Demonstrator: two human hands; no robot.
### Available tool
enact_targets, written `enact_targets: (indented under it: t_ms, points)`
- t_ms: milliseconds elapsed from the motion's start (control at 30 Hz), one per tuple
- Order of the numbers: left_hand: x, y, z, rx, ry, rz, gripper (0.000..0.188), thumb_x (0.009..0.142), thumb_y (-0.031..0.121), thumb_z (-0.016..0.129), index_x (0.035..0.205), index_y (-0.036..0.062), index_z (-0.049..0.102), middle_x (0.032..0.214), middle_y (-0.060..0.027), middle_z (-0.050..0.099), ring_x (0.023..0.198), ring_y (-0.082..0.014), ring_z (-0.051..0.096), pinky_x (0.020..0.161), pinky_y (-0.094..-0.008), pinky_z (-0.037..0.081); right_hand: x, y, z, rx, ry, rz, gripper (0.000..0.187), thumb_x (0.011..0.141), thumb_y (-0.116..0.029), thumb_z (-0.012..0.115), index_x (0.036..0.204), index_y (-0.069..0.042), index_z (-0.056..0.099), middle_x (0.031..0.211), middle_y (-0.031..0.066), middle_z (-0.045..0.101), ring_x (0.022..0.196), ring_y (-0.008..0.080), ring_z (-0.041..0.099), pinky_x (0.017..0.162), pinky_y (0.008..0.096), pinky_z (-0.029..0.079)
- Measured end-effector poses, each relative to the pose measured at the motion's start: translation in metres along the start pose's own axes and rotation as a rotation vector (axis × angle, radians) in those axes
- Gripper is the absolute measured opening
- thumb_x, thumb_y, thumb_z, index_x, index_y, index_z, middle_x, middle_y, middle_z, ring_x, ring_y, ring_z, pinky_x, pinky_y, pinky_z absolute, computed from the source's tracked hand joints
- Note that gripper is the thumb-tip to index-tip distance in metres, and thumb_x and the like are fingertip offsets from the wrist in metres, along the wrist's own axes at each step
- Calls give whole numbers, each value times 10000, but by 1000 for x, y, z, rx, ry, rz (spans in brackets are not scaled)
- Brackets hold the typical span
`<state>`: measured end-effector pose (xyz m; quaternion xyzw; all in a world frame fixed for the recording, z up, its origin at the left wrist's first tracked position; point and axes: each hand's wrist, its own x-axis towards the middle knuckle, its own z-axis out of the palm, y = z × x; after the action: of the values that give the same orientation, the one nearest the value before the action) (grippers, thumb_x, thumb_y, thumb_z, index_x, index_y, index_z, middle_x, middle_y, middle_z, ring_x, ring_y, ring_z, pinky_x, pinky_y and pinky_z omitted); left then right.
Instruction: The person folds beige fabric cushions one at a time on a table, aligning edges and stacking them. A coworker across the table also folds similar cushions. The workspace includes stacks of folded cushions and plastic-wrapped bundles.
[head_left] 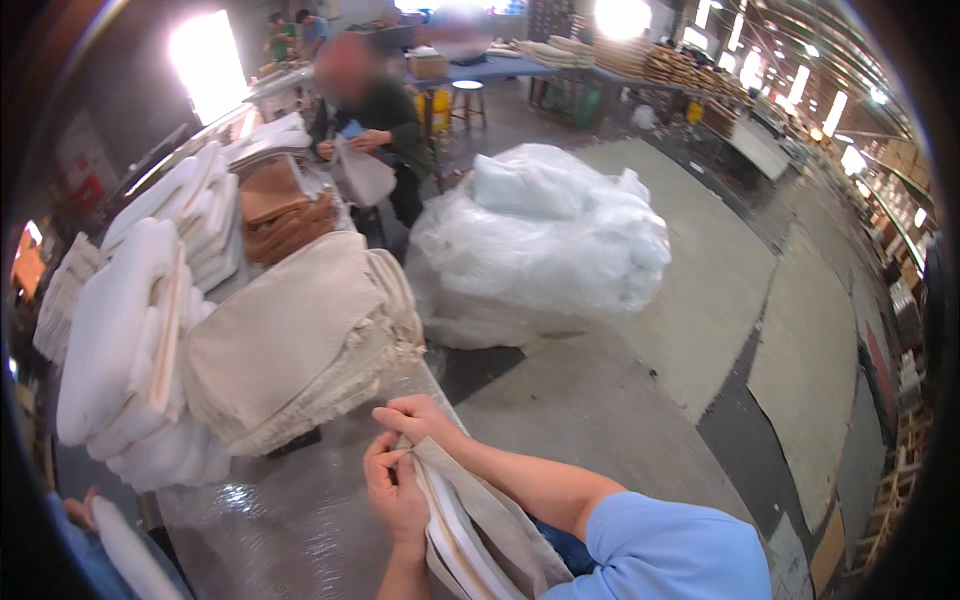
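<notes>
My left hand (pixel 397 490) and my right hand (pixel 425 420) meet at the upper end of a beige fabric cover (pixel 500 515), both with fingers closed on its edge. Inside the cover lies a long white foam pad (pixel 455 535) with a tan strip along it. The cover hangs down toward my lap, and its lower end leaves the view. Just beyond my hands, a stack of beige fabric covers (pixel 290 335) with frayed edges rests on the grey table (pixel 290 530).
Thick white foam pads (pixel 120 340) are piled at the left, beside folded brown fabric (pixel 285 215). A large clear plastic bag of white stuffing (pixel 540 245) stands on the floor. Across the table a person (pixel 375 150) handles beige cloth; another person's hand (pixel 85 508) holds white padding at lower left.
</notes>
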<state>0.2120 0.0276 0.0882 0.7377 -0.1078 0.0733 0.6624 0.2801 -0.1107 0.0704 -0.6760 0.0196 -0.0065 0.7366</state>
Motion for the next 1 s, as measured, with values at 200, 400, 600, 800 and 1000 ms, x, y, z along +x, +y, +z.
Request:
enact_targets:
  t_ms: [200, 400, 600, 800, 1000]
  points:
    - [0, -10, -15, -39, 54, 38, 63, 996, -50, 645, 1037, -4, 658, 1230, -183, 724, 1193, -266, 697, 1058, -381, 526, -11, 15, 20, 271, 36, 18, 267, 1073, -272, 678, 928, -49, 688, 826, -37, 637, 765, 52, 572, 680, 254, 477]
    - [-2, -6, -19, -17, 83, 10, 71, 977, -14, 714, 1034, 10, 678, 1135, -154, 745, 1090, -265, 733, 952, -368, 567, -14, 12, 26, 258, 21, -23, 389, 1099, -294, 634, 790, -59, 610, 757, -45, 554, 722, 51, 485, 639, 249, 390]
    - [-7, -2, -21, -49, 106, -62, 46, 986, 11, 725, 1003, 7, 682, 1060, -138, 741, 962, -231, 714, 869, -338, 556, -2, -21, 27, 58, -71, 104, 462, 1032, -259, 677, 640, -60, 534, 609, -47, 482, 578, 57, 448, 516, 278, 377]
    - [-6, 0, -26, -15, 102, -38, 45, 985, 3, 719, 998, 7, 676, 1038, -126, 724, 922, -209, 691, 836, -326, 541, -5, -18, 17, 386, -138, 180, 365, 1057, -254, 653, 751, -55, 631, 808, 4, 621, 745, 63, 543, 656, 272, 454]
    - [-8, 1, -30, -32, 122, -20, 54, 981, -9, 716, 997, 10, 669, 1036, -122, 709, 912, -201, 678, 832, -316, 538, -30, -7, 22, 334, -189, 13, 179, 1063, -221, 660, 1042, -51, 713, 1019, -12, 644, 885, 67, 571, 758, 256, 478]
